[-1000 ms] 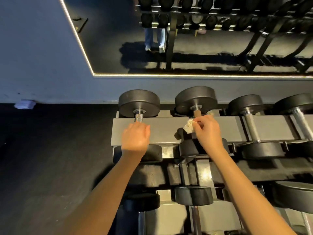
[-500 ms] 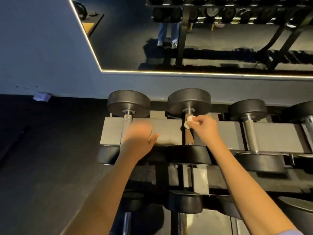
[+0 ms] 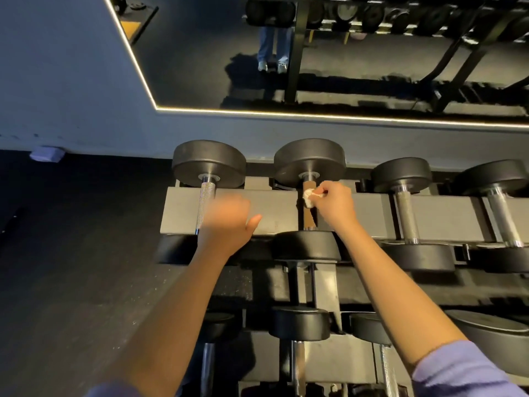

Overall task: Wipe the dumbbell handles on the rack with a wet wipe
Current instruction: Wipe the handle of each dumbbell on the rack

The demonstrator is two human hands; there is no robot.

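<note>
Several black dumbbells lie across the top tier of the rack (image 3: 274, 213). My right hand (image 3: 335, 204) pinches a small crumpled white wet wipe (image 3: 308, 196) against the upper part of the second dumbbell's brownish handle (image 3: 309, 216). My left hand (image 3: 226, 224) is blurred with motion, between the first dumbbell's knurled steel handle (image 3: 205, 204) and the second dumbbell. Its thumb sticks out to the right and it holds nothing. Two more steel handles (image 3: 406, 216) lie to the right.
A lower tier holds more dumbbells (image 3: 299, 323). Behind the rack a grey wall carries a mirror with a lit edge (image 3: 315, 113), reflecting another rack and a person's legs. Dark rubber floor (image 3: 71, 267) spreads to the left, with a small white object (image 3: 45, 153) by the wall.
My left hand has let go of the first dumbbell's handle and drifted right and down. My right hand has slid the wipe up toward the far end of the second handle.
</note>
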